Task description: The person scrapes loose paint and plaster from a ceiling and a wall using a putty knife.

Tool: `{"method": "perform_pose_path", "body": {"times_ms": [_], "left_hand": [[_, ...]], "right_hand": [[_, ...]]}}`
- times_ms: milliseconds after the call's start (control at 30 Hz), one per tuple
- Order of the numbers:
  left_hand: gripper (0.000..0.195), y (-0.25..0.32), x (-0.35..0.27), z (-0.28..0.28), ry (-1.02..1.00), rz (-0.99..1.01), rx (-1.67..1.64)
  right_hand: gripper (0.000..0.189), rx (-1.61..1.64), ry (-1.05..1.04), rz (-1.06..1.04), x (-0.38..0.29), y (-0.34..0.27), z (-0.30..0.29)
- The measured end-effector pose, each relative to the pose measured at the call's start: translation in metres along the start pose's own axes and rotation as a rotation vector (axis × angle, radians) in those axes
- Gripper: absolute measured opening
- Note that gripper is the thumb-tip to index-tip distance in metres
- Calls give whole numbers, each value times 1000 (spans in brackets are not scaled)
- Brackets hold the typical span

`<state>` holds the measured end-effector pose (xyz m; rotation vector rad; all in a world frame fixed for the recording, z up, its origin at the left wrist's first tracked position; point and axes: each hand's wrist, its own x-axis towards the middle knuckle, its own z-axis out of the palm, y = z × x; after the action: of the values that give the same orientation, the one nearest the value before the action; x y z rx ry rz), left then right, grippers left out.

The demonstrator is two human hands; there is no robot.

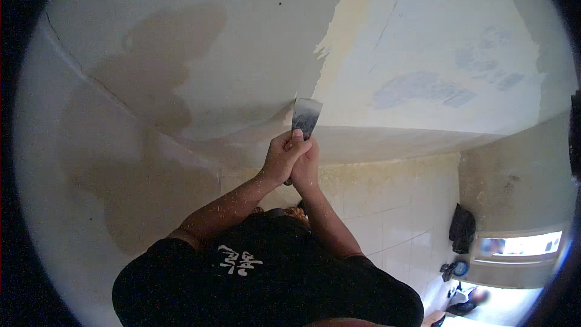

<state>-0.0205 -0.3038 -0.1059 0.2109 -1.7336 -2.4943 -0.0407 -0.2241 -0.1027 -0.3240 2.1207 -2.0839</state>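
Both my hands are raised and clasped together around the handle of a scraper with a wide metal blade (307,113). My left hand (279,156) overlaps my right hand (309,161), and their fingers hide most of the handle. The blade's tip lies at the ragged edge between grey paint (254,54) and a scraped, cream-and-white patch (408,50) of the ceiling. Whether it touches the surface cannot be told. Small pale flakes cling to my forearms. Some loose paint seems to lift beside the blade's left corner.
A long crack (102,84) runs along the left side. Below the ceiling stands a white tiled wall (395,227). A black bag or cloth (462,228) hangs at the right, near a bright window opening (522,244). Another person (470,297) is at the lower right.
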Motion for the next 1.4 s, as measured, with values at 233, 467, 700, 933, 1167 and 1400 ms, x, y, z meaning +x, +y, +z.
{"method": "perform_pose_path", "body": {"times_ms": [233,467,700,933,1167,1400], "left_hand": [[25,10,-6,4,-4,20,-10],[29,14,-15,6,23,17,-34],[22,34,-19,9,-3,1,-29],[26,34,-20,11,-13,36,-56],[26,22,-15,5,-43,57,-72],[27,31,-18,7,-25,100,-112]], "right_hand": [[34,31,56,-66,-1,-1,8],[32,11,55,-121,-12,-16,9],[31,26,47,-84,-18,-32,9],[30,8,50,-106,-14,-39,11],[34,102,1,41,-9,-33,10],[28,-81,38,-158,-11,-39,11]]}}
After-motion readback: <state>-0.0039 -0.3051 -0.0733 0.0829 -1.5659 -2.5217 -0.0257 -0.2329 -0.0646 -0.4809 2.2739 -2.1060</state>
